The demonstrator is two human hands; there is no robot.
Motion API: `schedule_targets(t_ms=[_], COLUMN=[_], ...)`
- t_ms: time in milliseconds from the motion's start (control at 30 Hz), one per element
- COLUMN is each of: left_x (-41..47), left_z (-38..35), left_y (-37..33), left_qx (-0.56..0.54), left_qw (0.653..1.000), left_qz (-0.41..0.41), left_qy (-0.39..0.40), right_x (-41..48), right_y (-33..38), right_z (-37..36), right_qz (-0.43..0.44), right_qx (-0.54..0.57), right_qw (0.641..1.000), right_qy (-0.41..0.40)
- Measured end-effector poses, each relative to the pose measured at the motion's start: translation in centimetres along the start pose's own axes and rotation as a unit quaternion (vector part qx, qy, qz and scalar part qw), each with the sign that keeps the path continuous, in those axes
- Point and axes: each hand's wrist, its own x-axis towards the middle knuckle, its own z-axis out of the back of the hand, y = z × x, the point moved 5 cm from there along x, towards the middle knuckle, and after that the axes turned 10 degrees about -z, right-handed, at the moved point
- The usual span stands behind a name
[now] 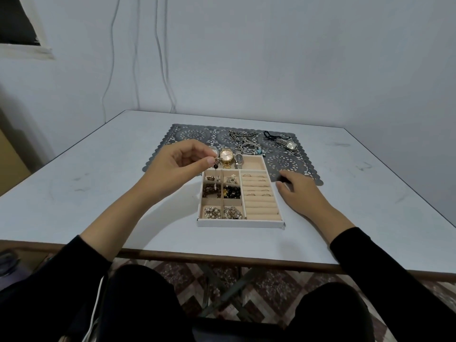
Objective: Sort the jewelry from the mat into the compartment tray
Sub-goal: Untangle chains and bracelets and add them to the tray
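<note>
The small earring [216,164], a metal piece with a dark bead hanging from it, was pinched between the thumb and forefinger of your left hand [177,166]. Those fingers [209,161] were closed on it, and the other fingers were curled in. You held it in the air above the far left corner of the compartment tray [239,222]. The tray sat on the bench [98,169], with its far end lying over the near edge of the mat [195,135]. Its six small left compartments held pieces: dark beads [232,191] in the middle row and pearly clusters [212,212] in the near row. The ring rolls [256,186] on the right carried several rings. In the long far compartment lay a gold watch [226,156] and a silver watch [238,160] side by side, and the right part of that compartment was bare. On the mat beyond the tray lay a tangle of silver chains [243,141], with a square-faced watch [287,144] near the far right corner, beside a dark cord. Your right hand [301,191] rested on the bench just to the right of the tray. Its fingers were relaxed and loosely bent, gripping nothing, and the fingertips were close to the mat's near edge.
</note>
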Motion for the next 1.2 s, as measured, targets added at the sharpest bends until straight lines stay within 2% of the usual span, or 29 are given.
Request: schedule_targets(t_ms=[333, 467, 667, 967, 1200], left_x=[-2.2, -3.0, -3.4, -2.9, -2.3], left_z=[0.2, -0.1, -0.4, -0.5, -0.6], left_y=[1.4, 2.0, 2.4, 2.4, 2.6], left_qx=[0.031, 0.043, 0.115, 0.157, 0.17], left_qw=[0.999, 0.996, 0.98, 0.966, 0.954], left_qz=[0.017, 0.028, 0.022, -0.019, 0.001], left_qy=[0.039, 0.079, 0.162, 0.206, 0.247], right_x=[-0.3, -0.4, -0.4, -0.4, -0.3], right_y=[0.4, 0.4, 0.4, 0.3, 0.2], right_z=[0.1, 0.2, 0.2, 0.1, 0.1], right_qz=[-0.002, -0.004, 0.001, 0.004, 0.003], right_qx=[-0.016, -0.016, -0.015, -0.013, -0.011], right_qw=[1.0, 1.0, 1.0, 1.0, 1.0], right_qy=[0.0, -0.003, -0.006, -0.007, -0.003])
